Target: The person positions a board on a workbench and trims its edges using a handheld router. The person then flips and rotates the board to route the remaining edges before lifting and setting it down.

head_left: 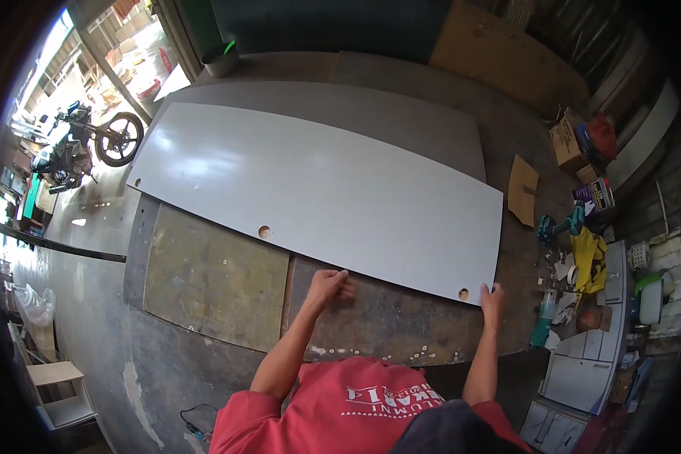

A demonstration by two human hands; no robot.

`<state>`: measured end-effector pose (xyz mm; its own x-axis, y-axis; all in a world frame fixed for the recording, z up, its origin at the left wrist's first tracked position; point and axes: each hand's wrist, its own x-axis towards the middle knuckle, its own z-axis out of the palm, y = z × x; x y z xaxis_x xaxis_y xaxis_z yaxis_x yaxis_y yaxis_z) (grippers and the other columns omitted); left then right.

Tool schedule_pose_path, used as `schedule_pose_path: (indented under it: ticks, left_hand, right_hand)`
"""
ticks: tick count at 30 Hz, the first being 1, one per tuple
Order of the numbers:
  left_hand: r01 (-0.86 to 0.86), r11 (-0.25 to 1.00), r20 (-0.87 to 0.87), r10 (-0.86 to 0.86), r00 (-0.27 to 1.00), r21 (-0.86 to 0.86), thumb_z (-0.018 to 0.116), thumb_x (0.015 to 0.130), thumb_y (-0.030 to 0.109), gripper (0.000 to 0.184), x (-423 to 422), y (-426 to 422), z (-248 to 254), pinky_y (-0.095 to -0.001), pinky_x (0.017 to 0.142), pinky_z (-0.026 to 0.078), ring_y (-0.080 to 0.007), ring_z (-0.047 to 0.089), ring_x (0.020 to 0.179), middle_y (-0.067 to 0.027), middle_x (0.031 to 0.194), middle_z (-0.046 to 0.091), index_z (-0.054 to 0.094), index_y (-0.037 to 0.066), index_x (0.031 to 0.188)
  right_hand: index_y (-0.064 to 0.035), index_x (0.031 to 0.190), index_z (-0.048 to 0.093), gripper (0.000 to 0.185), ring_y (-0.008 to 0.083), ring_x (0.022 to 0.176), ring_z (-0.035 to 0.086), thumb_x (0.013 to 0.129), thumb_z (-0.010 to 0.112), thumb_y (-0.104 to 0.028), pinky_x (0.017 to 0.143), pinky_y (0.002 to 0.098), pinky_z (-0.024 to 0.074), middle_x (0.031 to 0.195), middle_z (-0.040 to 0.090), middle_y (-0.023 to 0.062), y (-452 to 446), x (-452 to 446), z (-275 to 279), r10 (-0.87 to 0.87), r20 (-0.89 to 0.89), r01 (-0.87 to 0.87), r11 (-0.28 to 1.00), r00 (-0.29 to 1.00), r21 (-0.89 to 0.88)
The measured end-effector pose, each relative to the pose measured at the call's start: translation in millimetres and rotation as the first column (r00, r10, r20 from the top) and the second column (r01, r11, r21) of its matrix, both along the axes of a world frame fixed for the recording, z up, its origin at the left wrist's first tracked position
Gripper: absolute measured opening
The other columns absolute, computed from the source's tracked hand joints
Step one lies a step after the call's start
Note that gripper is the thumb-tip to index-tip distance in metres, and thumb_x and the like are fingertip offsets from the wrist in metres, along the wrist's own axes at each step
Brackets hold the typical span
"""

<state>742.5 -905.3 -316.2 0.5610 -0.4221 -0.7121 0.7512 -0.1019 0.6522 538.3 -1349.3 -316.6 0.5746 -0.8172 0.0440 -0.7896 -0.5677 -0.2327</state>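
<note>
A long white panel (318, 178) with a glossy face lies slanted across the worktable, on top of a grey sheet (408, 121). Three round holes run along its near edge, one of them the middle hole (264, 232). My left hand (330, 287) is closed at that near edge, right of the middle hole, with the thumb against the rim and the fingers curled below it. Around the panel's near right corner, beside the right-hand hole (464, 293), my right hand (492, 301) is closed. Its fingers are partly hidden.
A cordless drill (564, 223), a yellow cloth (589, 259) and a teal bottle (543, 319) lie at the table's right. A cardboard piece (522, 191) is beyond the panel. A dark bucket (220, 60) stands at the back, a motorcycle (72, 147) at far left.
</note>
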Motion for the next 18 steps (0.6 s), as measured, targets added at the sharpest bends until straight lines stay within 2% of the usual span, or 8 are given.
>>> schedule_pose_path:
  ticks: [2, 4, 5, 6, 8, 10, 16, 18]
  left_hand:
    - [-0.002, 0.984, 0.163, -0.027, 0.986, 0.177, 0.068, 0.093, 0.021, 0.024, -10.3, -5.0, 10.4, -0.0345, 0.067, 0.060, -0.0249, 0.074, 0.082, -0.0172, 0.094, 0.072, 0.067, -0.003, 0.090]
    - [-0.357, 0.851, 0.854, -0.184, 0.486, 0.386, 0.068, 0.090, 0.018, 0.020, -24.6, -13.2, 16.7, -0.0382, 0.082, 0.058, -0.0264, 0.071, 0.100, -0.0149, 0.108, 0.072, 0.068, 0.000, 0.098]
    - [-0.187, 0.889, 0.820, -0.281, 0.498, 0.418, 0.070, 0.086, 0.019, 0.042, -27.9, -12.4, 22.8, -0.0478, 0.108, 0.043, -0.0346, 0.052, 0.132, -0.0161, 0.137, 0.060, 0.062, 0.003, 0.124]
    - [-0.186, 0.890, 0.823, -0.281, 0.494, 0.416, 0.070, 0.086, 0.019, 0.042, -31.8, -15.6, 17.5, -0.0478, 0.108, 0.043, -0.0346, 0.052, 0.132, -0.0161, 0.137, 0.060, 0.062, 0.003, 0.124]
    - [-0.045, 0.828, 0.823, -0.547, 0.152, 0.559, 0.071, 0.085, 0.026, 0.073, -44.8, -28.3, 0.5, -0.0554, 0.119, 0.024, -0.0413, 0.025, 0.149, -0.0197, 0.159, 0.032, 0.041, 0.003, 0.148]
    - [0.044, 0.817, 0.795, -0.570, 0.206, 0.575, 0.072, 0.083, 0.036, 0.094, -53.1, -36.2, -7.6, -0.0600, 0.121, 0.011, -0.0458, 0.006, 0.152, -0.0212, 0.165, 0.013, 0.024, 0.003, 0.157]
    - [0.050, 0.753, 0.734, -0.653, 0.185, 0.657, 0.075, 0.078, 0.043, 0.103, -57.5, -42.5, -8.0, -0.0657, 0.119, 0.008, -0.0464, 0.003, 0.153, -0.0237, 0.166, 0.010, 0.023, 0.002, 0.157]
    - [0.037, 0.751, 0.725, -0.649, 0.231, 0.660, 0.075, 0.078, 0.043, 0.104, -61.0, -41.2, -2.4, -0.0656, 0.119, 0.008, -0.0462, 0.004, 0.153, -0.0248, 0.165, 0.011, 0.023, 0.002, 0.157]
  right_hand:
    - [0.0000, 0.116, 0.065, 0.043, 0.0412, 0.114, 0.058, 0.088, 0.072, -0.031, 0.096, 0.0473, 0.0478, 0.117, 0.064, 0.0234, 3.2, 36.4, 5.9, 0.154, 0.119, -0.138, 0.981, 0.981, -0.135]
    - [-0.0021, 0.121, 0.064, 0.045, 0.0390, 0.115, 0.057, 0.088, 0.073, -0.032, 0.097, 0.0463, 0.0477, 0.120, 0.062, 0.0203, 27.2, 100.6, 37.3, 0.281, 0.194, -0.281, 0.959, 0.940, -0.025]
    - [-0.0020, 0.121, 0.064, 0.045, 0.0387, 0.114, 0.058, 0.088, 0.073, -0.031, 0.097, 0.0466, 0.0481, 0.120, 0.062, 0.0187, 39.5, 135.7, 44.7, 0.337, 0.206, -0.342, 0.940, 0.919, -0.012]
    - [-0.0024, 0.121, 0.064, 0.045, 0.0382, 0.114, 0.059, 0.088, 0.073, -0.032, 0.097, 0.0462, 0.0486, 0.121, 0.063, 0.0182, 49.5, 169.6, 48.4, 0.413, 0.237, -0.422, 0.906, 0.879, -0.013]
    - [-0.0031, 0.121, 0.064, 0.044, 0.0380, 0.115, 0.058, 0.088, 0.074, -0.032, 0.097, 0.0458, 0.0490, 0.121, 0.063, 0.0182, 66.6, 237.5, 45.6, 0.523, 0.279, -0.546, 0.838, 0.806, 0.004]
    - [-0.0030, 0.127, 0.061, 0.054, 0.0380, 0.121, 0.056, 0.087, 0.074, -0.035, 0.101, 0.0468, 0.0471, 0.126, 0.060, 0.0194, 75.7, 298.6, 38.5, 0.609, 0.266, -0.640, 0.768, 0.747, 0.038]
    - [-0.0025, 0.136, 0.054, 0.066, 0.0356, 0.128, 0.052, 0.087, 0.072, -0.043, 0.108, 0.0452, 0.0432, 0.134, 0.057, 0.0169, 86.8, 412.0, 16.7, 0.637, 0.098, -0.630, 0.771, 0.764, -0.099]
    - [-0.0029, 0.135, 0.055, 0.068, 0.0361, 0.128, 0.052, 0.088, 0.068, -0.050, 0.108, 0.0455, 0.0430, 0.134, 0.057, 0.0174, 87.0, 430.2, 14.8, 0.669, 0.011, -0.668, 0.741, 0.743, 0.063]
